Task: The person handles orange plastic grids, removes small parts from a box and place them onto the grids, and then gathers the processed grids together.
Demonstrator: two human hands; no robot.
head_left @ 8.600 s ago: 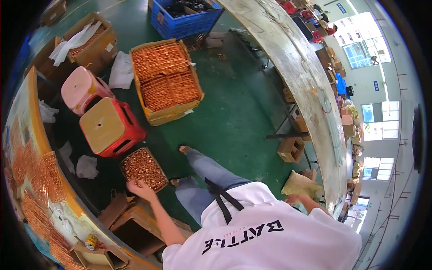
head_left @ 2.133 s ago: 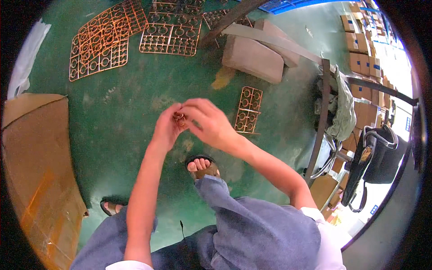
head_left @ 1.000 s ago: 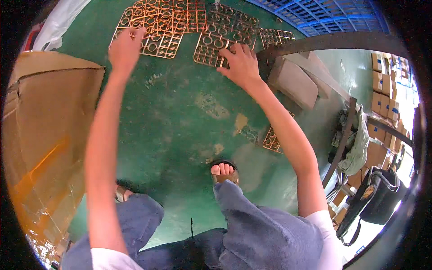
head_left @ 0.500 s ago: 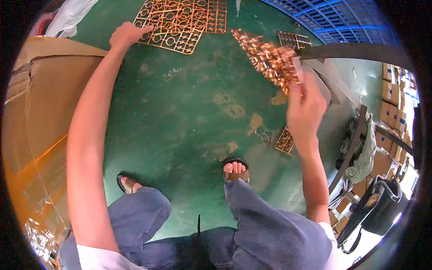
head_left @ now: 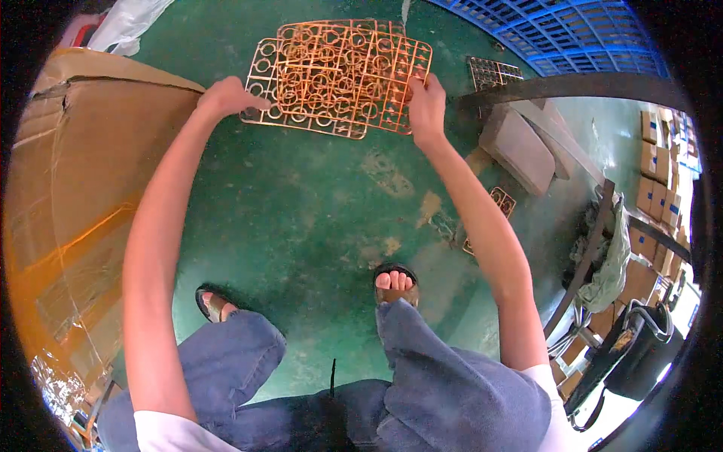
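Several copper-coloured plastic sprue frames (head_left: 324,79), full of rings and thin bars, lie in an overlapping stack ahead of me. My left hand (head_left: 228,98) is closed on the stack's left edge, its thumb over the near left corner. On the opposite side, my right hand (head_left: 427,109) pinches the right edge between thumb and fingers. The frames are spread roughly flat and not quite lined up, with the green floor (head_left: 301,196) below them. How many each hand grips is hidden.
A large cardboard box (head_left: 113,135) stands at my left. A blue plastic crate (head_left: 557,38) and a dark bar (head_left: 587,88) are at the far right, near a darker sprue frame (head_left: 493,73). A grey slab (head_left: 520,147) and a small copper-coloured frame (head_left: 502,201) lie right of centre.
My right hand has swung left from beside the dark bar, bringing its shiny copper-coloured bundle onto the stack. The stack and my left hand have come nearer and slightly right.
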